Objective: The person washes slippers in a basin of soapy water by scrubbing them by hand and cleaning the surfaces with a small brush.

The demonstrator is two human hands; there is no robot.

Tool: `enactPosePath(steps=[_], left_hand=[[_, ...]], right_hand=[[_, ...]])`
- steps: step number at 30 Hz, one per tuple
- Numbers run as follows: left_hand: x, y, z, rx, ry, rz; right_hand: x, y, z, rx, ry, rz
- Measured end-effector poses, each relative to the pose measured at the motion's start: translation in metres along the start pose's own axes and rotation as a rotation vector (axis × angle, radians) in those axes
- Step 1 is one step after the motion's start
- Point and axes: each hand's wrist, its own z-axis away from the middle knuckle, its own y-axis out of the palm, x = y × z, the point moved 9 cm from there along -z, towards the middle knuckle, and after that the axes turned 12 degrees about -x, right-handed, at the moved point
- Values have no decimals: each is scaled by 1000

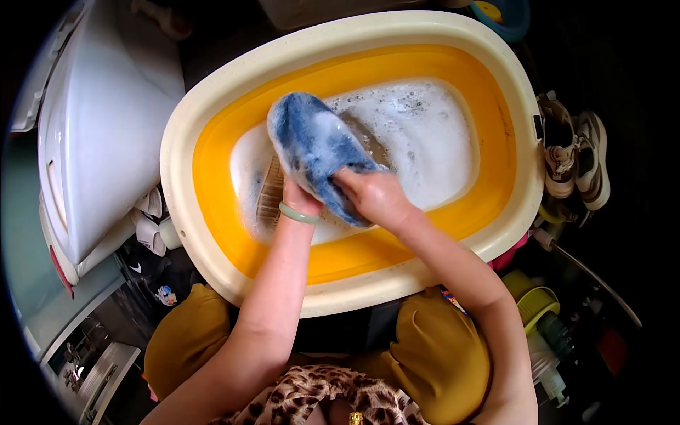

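One slipper (304, 134). One left hand (301, 197), one right hand (375, 197). One tub (177, 152). One ribbed board (270, 193), partly hidden. One bangle (299, 214). Two sneakers (593, 159) at right, side by side. One blue basin (519, 27), top right, partly cut off. One thin pole (598, 273). One gold pendant (355, 418). Two knees (440, 347). White items (150, 230) lower left overlap, number unclear.
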Motion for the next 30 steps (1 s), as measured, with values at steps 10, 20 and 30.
enactPosePath(steps=[10, 20, 30], left_hand=[[-12, 35, 7, 105, 16, -27], [1, 12, 4, 28, -60, -63], [31, -1, 23, -125, -108, -96]], right_hand=[[-13, 0, 36, 135, 416, -430], [-12, 15, -21, -1, 348, -182], [-36, 26, 36, 230, 963, -614]])
